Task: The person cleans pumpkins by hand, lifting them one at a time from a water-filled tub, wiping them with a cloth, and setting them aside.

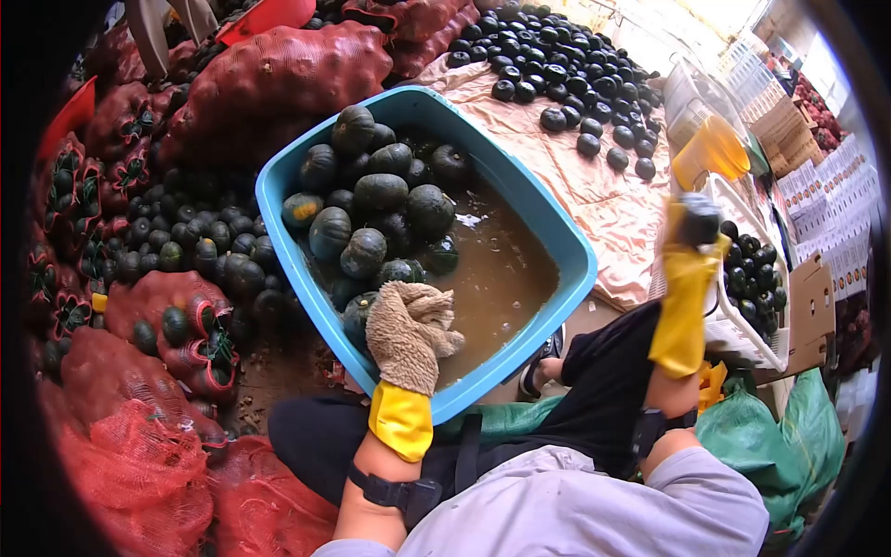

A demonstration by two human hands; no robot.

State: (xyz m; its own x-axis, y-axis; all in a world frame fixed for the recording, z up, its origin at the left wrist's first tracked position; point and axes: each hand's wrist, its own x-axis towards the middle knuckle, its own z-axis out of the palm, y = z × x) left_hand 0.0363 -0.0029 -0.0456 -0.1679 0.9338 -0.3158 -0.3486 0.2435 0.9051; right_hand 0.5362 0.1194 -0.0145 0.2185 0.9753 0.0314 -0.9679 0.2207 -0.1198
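Observation:
My left hand [413, 334] wears a brown cloth mitt over a yellow glove. It is inside the near edge of the blue tub [571, 237], beside a dark squash [357, 317]; its fingers look bent, but the mitt hides whether they hold anything. Several green squashes [380, 192] are piled in the tub's left part, with murky brown water [501, 265] to their right. Blurred by motion, my right hand [691, 251], in a yellow glove, is raised right of the tub, closed on a dark squash [698, 219].
Dark squashes [557, 70] lie on a pale cloth [594, 204] behind the tub. At right are a white crate [775, 348] of squashes, a yellow container [713, 153] and green sacks [756, 446]. Red net sacks [278, 79] and squashes on the floor [200, 232] crowd the left.

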